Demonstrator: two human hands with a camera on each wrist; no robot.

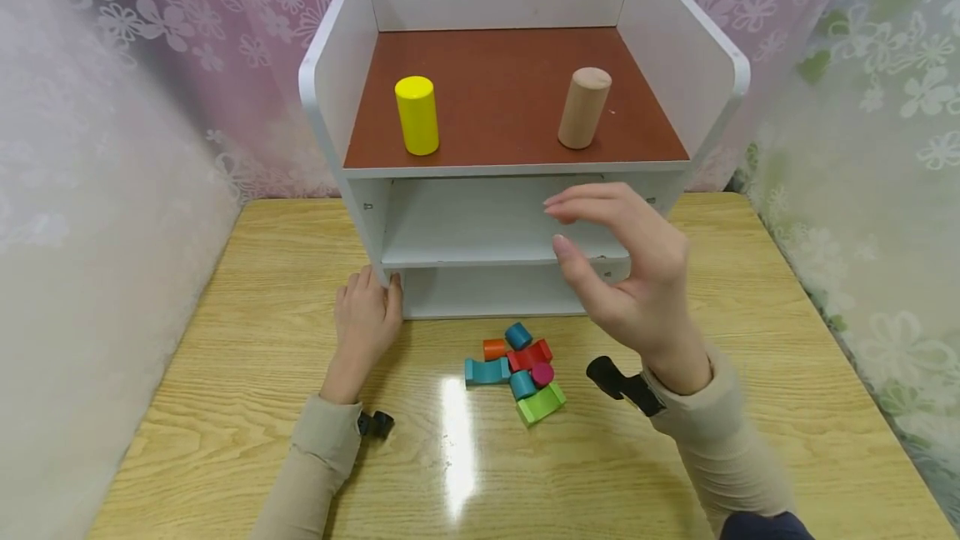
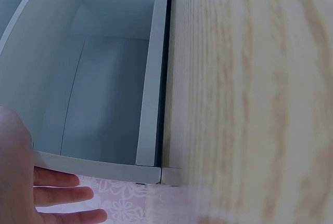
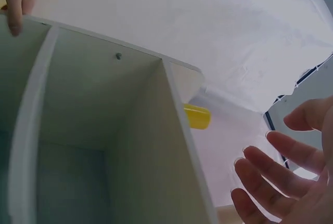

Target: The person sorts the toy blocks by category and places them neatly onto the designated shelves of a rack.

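Note:
A small white shelf unit (image 1: 504, 262) with a brown top board (image 1: 495, 90) stands on a wooden table. My left hand (image 1: 366, 311) holds its left side panel low down, thumb on the inner side and fingers along the outside; in the left wrist view these fingers (image 2: 65, 195) stretch past the panel edge. On the top board a yellow cylinder (image 1: 417, 117) stands at the left and a plain wooden cylinder (image 1: 584, 109) at the right. My right hand (image 1: 637, 273) is raised in front of the shelves below the wooden cylinder, thumb and fingers apart, with nothing between them.
On the table before the unit lie several small blocks: a blue arch (image 1: 487, 372), a red arch (image 1: 531, 355), a green arch (image 1: 542, 405), an orange cylinder (image 1: 494, 348), a magenta one (image 1: 542, 374) and blue cylinders (image 1: 522, 385). Flowered curtains (image 1: 262, 107) hang behind and beside the table.

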